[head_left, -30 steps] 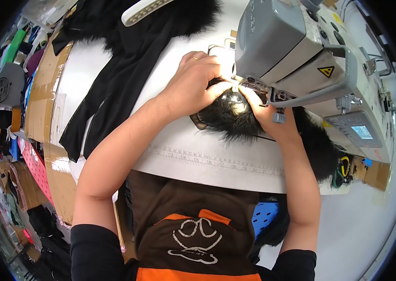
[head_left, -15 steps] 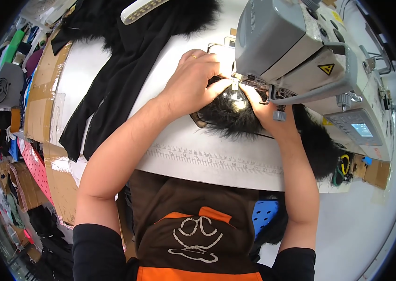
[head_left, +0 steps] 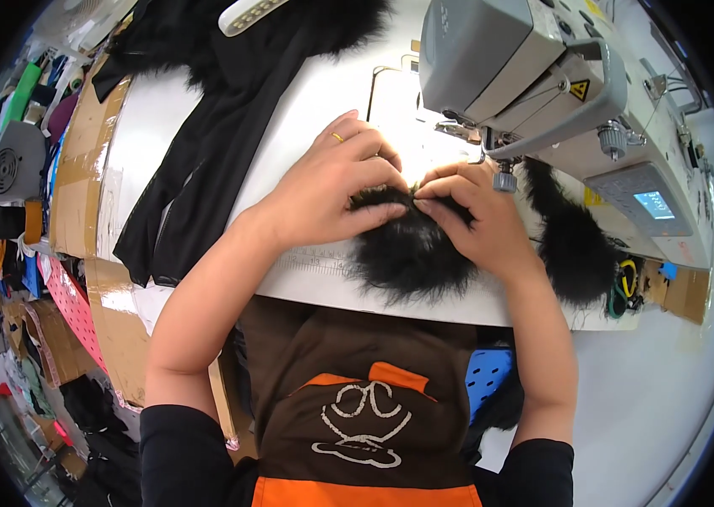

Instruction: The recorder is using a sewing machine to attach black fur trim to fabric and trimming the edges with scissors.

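Note:
A piece of black fur trim (head_left: 414, 253) hangs over the white sewing table just in front of the sewing machine (head_left: 492, 59). My left hand (head_left: 352, 177) pinches its upper left part between thumb and fingers. Close beside it, my right hand (head_left: 471, 207) grips the same piece, thumb against fingertips. Both sets of fingertips nearly meet at the fur's top edge, under the bright machine light. The needle and presser foot area (head_left: 466, 131) lies beyond my fingers, apart from the fur. What the fingers press together is partly hidden by the fur.
A black fur-trimmed garment (head_left: 230, 110) covers the table's left and far side, below a lamp (head_left: 249, 14). More black fur (head_left: 580, 253) lies right of my right hand. A ruler scale (head_left: 314, 259) runs along the near edge. Cardboard (head_left: 78, 177) stands at the left.
Both hands have drawn the fur trim out from under the presser foot and toward me. The fur now hangs lower, nearer the table's front edge.

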A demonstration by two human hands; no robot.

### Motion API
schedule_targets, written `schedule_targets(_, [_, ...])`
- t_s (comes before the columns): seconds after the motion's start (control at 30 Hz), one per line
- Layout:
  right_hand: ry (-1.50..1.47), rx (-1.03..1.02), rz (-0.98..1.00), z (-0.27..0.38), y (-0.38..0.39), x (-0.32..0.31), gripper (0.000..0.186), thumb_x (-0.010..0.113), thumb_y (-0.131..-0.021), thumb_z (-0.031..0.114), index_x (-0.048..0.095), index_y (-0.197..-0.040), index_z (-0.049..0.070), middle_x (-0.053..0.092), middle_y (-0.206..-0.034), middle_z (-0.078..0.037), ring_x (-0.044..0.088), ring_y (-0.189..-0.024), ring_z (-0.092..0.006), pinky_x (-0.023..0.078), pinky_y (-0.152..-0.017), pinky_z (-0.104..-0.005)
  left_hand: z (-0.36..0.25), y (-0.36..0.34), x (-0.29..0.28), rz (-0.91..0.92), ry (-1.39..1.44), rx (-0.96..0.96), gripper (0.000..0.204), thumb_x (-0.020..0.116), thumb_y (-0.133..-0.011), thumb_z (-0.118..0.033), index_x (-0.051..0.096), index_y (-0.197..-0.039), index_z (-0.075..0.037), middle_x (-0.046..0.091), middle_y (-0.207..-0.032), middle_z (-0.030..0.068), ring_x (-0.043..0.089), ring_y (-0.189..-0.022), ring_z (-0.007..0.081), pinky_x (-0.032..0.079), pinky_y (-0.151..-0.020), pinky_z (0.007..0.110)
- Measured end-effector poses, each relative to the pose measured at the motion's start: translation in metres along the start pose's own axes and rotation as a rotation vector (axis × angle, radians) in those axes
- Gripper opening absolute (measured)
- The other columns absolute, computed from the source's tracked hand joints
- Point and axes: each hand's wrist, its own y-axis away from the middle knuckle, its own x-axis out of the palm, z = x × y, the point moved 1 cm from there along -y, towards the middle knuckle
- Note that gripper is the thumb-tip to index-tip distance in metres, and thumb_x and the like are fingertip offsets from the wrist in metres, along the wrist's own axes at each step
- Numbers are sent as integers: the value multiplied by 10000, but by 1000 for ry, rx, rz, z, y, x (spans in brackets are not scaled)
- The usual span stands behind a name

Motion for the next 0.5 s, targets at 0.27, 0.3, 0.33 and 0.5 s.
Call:
schedule_targets(0.27, [118, 81, -39, 9, -3, 1, 198, 777, -881, 92, 717, -1069, 108, 721, -1074, -21, 628, -1026, -235, 452, -964, -361, 4, -1, 1, -11, 111, -6, 145, 784, -830, -70, 682, -933, -66, 665, -930, 59, 597, -985, 293, 459, -974, 407])
schedule_targets(0.3, [130, 26, -16, 4, -4, 2, 218, 775, -875, 94, 710, -1083, 111, 718, -1076, -24, 626, -1034, -243, 455, -962, -369, 5, 1, 4, -40, 137, -18, 143, 778, -841, -66, 684, -948, -65, 669, -925, 67, 604, -968, 296, 464, -964, 404])
schedule_targets(0.33, [148, -28, 0, 2, -3, 0, 238, 772, -869, 97, 704, -1097, 113, 715, -1077, -27, 623, -1042, -252, 458, -961, -378, 2, 0, 4, -67, 163, -20, 141, 772, -851, -62, 686, -963, -64, 673, -920, 75, 612, -951, 299, 470, -955, 401])
schedule_targets(0.5, [111, 2, -31, 3, -3, 3, 218, 756, -868, 86, 703, -1079, 102, 707, -1064, -58, 646, -1022, -289, 480, -935, -395, -6, -1, -2, -27, 173, -89, 181, 779, -868, -85, 712, -1036, -75, 688, -900, 68, 627, -892, 290, 465, -950, 399])
